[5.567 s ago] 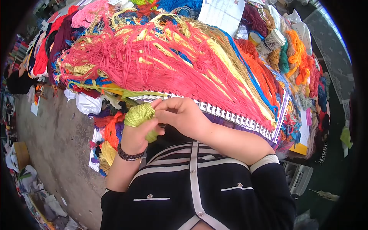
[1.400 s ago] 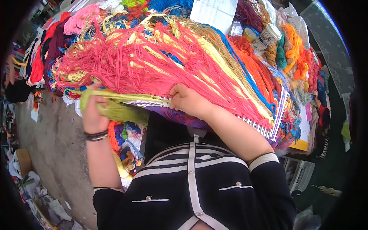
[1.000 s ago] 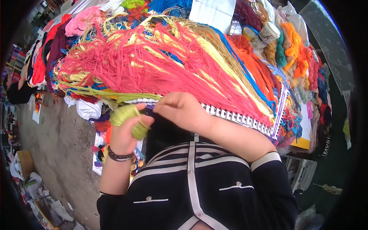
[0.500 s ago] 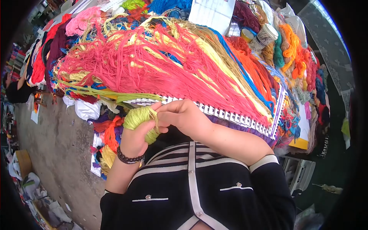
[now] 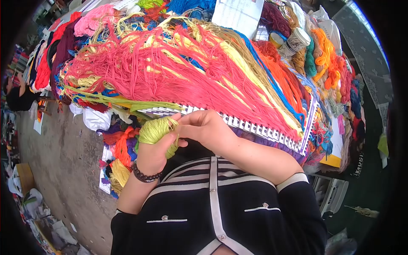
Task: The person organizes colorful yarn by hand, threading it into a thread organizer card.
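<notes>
A light green bundle of thread [image 5: 155, 130] is wrapped in the fingers of my left hand [image 5: 154, 154], just in front of my body. At the right side of that bundle, my right hand [image 5: 203, 127] is closed in a pinch with its fingertips against loose green strands. The exact strand between those fingertips is too small to make out. Directly beyond my hands lies a row of white hole-punched cards [image 5: 250, 127]. Long pink threads [image 5: 178, 87] run from the cards over the heap, and green threads [image 5: 140, 103] hang at its left end.
Yellow, blue and orange threads [image 5: 276, 70] spread over the table heap. A paper sheet [image 5: 237, 17] and a patterned cup [image 5: 297, 40] stand at the back. Orange and cream skeins [image 5: 121, 170] lie lower left. Another person [image 5: 20, 95] is at the far left.
My right fingertips have shifted slightly along the green bundle's edge, lifting a few loose strands. The bundle stays in my left hand. The far-left person's arm has risen.
</notes>
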`<state>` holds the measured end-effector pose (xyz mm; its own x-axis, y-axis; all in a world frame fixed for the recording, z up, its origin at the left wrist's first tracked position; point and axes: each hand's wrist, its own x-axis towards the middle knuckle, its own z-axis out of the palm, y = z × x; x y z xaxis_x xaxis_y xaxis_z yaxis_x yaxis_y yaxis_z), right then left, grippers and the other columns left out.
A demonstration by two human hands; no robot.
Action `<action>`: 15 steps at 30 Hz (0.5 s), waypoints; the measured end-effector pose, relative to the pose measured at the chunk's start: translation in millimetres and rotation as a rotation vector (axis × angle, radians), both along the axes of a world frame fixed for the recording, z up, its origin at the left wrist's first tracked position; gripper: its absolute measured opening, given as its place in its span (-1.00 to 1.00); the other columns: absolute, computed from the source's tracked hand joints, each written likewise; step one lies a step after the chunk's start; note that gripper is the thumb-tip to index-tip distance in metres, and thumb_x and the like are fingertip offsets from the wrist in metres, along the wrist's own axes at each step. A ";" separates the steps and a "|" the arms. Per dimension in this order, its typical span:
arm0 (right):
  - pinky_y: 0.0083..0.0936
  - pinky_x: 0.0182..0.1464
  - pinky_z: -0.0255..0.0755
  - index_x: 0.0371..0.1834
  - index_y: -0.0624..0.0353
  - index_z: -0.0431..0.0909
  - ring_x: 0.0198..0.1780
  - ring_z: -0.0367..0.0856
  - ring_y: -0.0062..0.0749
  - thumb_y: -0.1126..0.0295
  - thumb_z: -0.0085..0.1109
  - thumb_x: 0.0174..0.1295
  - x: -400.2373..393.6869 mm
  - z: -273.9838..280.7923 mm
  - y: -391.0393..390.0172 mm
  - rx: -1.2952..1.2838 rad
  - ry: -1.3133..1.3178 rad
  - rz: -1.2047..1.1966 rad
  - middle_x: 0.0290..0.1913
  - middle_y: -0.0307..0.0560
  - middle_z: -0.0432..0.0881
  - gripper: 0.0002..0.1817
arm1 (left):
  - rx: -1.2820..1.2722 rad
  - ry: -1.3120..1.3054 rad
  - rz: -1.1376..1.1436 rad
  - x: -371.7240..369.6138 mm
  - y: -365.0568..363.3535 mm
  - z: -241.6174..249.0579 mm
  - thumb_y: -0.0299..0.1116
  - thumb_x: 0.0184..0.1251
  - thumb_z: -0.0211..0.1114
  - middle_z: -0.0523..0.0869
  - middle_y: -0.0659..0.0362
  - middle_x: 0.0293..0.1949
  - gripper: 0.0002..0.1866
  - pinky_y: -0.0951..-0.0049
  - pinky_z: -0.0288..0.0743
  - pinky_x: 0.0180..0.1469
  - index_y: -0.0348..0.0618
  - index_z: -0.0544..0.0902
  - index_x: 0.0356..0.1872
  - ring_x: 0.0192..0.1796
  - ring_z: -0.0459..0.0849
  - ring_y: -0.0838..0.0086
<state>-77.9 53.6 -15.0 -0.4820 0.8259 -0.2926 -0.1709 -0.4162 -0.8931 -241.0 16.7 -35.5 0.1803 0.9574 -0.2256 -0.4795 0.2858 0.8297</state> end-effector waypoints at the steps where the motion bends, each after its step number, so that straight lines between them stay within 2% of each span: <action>1: -0.65 -0.34 0.46 -0.30 0.46 0.60 -0.47 0.54 -0.61 0.56 0.14 0.17 -0.6 -1.1 -0.2 0.025 -0.030 0.013 -0.36 -0.10 0.63 -0.86 | 0.015 0.013 0.009 -0.1 0.0 -1.8 -0.60 0.28 0.08 0.63 0.06 -0.07 -0.61 0.47 0.63 -0.21 -0.38 0.45 0.16 -0.19 0.67 0.44; 11: -0.67 -0.35 0.45 -0.36 0.45 0.59 -0.47 0.54 -0.62 0.56 0.16 0.15 -0.2 -7.0 -1.2 -0.005 -0.004 -0.029 -0.38 -0.11 0.64 -0.88 | -0.059 -0.054 0.035 5.0 -0.5 5.1 -0.61 0.27 0.07 0.62 0.03 -0.05 -0.64 0.45 0.64 -0.19 -0.39 0.49 0.10 -0.20 0.67 0.42; 14: -0.66 -0.30 0.46 -0.37 0.41 0.58 -0.44 0.55 -0.61 0.55 0.16 0.14 0.7 -7.8 -1.5 -0.010 0.004 -0.049 -0.33 -0.06 0.64 -0.90 | -0.088 -0.072 0.089 5.1 -2.1 2.3 -0.62 0.23 0.08 0.64 0.01 -0.07 -0.64 0.40 0.63 -0.15 -0.39 0.50 0.07 -0.17 0.67 0.38; 15: -0.64 -0.22 0.45 -0.38 0.38 0.58 -0.36 0.57 -0.59 0.55 0.15 0.14 2.5 -10.1 -0.8 0.056 0.034 -0.076 -0.30 -0.06 0.63 -0.91 | -0.029 -0.050 0.055 1.6 -1.6 -1.2 -0.61 0.22 0.07 0.65 0.00 -0.10 -0.67 0.35 0.62 -0.12 -0.38 0.52 0.04 -0.15 0.67 0.35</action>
<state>-75.4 52.8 -25.0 -0.4264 0.8749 -0.2296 -0.2310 -0.3508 -0.9075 -239.4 15.1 -36.7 0.1390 0.9594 -0.2452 -0.5358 0.2811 0.7962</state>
